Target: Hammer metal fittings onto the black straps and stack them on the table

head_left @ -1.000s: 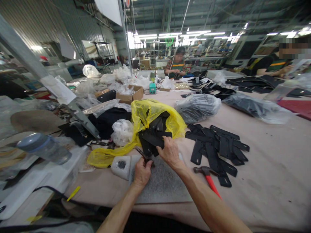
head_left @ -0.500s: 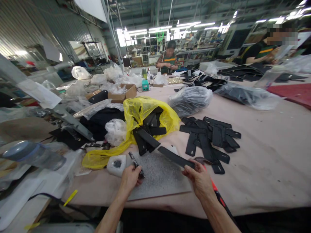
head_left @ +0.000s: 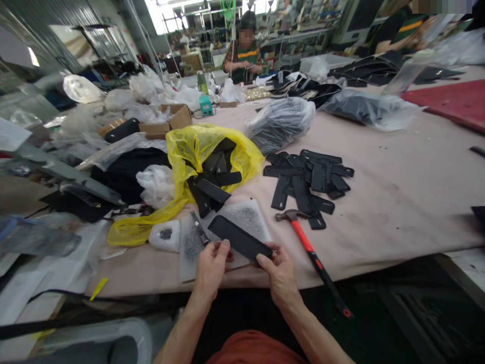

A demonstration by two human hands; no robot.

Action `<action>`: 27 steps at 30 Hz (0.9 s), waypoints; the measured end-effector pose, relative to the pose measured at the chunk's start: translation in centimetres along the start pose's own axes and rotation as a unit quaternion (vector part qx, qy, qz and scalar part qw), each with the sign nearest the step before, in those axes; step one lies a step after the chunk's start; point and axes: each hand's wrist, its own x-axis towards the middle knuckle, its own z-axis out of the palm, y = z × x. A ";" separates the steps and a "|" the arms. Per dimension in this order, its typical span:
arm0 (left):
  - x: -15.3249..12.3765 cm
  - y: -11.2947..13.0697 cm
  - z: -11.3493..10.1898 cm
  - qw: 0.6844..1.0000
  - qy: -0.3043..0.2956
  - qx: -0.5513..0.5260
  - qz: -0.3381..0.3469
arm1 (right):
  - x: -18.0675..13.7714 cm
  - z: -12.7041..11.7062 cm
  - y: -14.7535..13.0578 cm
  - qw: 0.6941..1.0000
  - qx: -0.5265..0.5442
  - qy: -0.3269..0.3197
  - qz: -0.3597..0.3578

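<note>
My right hand (head_left: 279, 270) grips the near end of a flat black strap piece (head_left: 238, 241), held just above the grey speckled pad (head_left: 252, 218). My left hand (head_left: 211, 268) is closed on a small dark metal tool (head_left: 199, 229) that sticks up from the fingers, and its fingertips touch the strap's left side. Behind the pad, a yellow plastic bag (head_left: 189, 151) spills more black strap pieces (head_left: 212, 191). A pile of black strap pieces (head_left: 306, 177) lies to the right.
A red-handled hammer (head_left: 308, 250) lies right of the pad, overhanging the table edge. A white foam block (head_left: 165, 236) sits left of the pad. Bags, boxes and clutter fill the left side. Other people work at the far end of the table (head_left: 397, 202).
My right hand pulled one strap piece out of the yellow bag and brought it back over the pad. Both hands now meet at the table's near edge; the view tilted down.
</note>
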 end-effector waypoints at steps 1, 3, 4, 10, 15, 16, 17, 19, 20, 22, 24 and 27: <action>-0.2 -0.4 0.9 0.996 -0.012 -0.080 -0.031 | -0.2 -0.1 0.0 1.000 -0.020 -0.015 0.000; -0.4 -1.1 2.3 0.980 0.000 -0.189 -0.055 | -0.6 -0.4 -0.1 0.998 -0.057 -0.039 -0.002; -0.4 -1.3 2.7 0.975 0.015 -0.217 -0.054 | -0.8 -0.6 -0.2 0.997 -0.068 -0.048 -0.004; 0.1 -1.1 2.4 0.969 0.053 -0.238 -0.044 | -1.4 -1.1 -1.3 0.991 -0.054 -0.120 0.033; 0.2 -1.1 2.2 0.980 0.061 -0.186 -0.027 | -1.2 -0.7 -1.4 0.981 0.064 -0.129 0.126; 0.2 -1.3 2.2 0.986 0.073 -0.152 -0.011 | -1.2 -0.7 -1.4 0.979 0.082 -0.125 0.141; 0.2 -1.4 2.2 0.990 0.094 -0.107 0.013 | -1.2 -0.6 -1.3 0.977 0.094 -0.122 0.150; 0.0 -1.5 2.1 0.983 0.160 0.009 0.089 | -1.2 -0.5 -1.2 0.976 0.105 -0.115 0.151; -0.2 -1.5 2.0 0.967 0.198 0.077 0.140 | -1.2 -0.5 -1.1 0.977 0.106 -0.109 0.149; -0.7 -1.2 1.8 0.914 0.249 0.214 0.239 | -1.2 -0.5 -1.0 0.979 0.105 -0.093 0.145; -1.4 -0.6 1.6 0.860 0.256 0.321 0.303 | -1.1 -0.5 -0.8 0.981 0.102 -0.078 0.142; -2.3 0.4 1.5 0.824 0.253 0.379 0.336 | -1.1 -0.4 -0.5 0.985 0.094 -0.059 0.134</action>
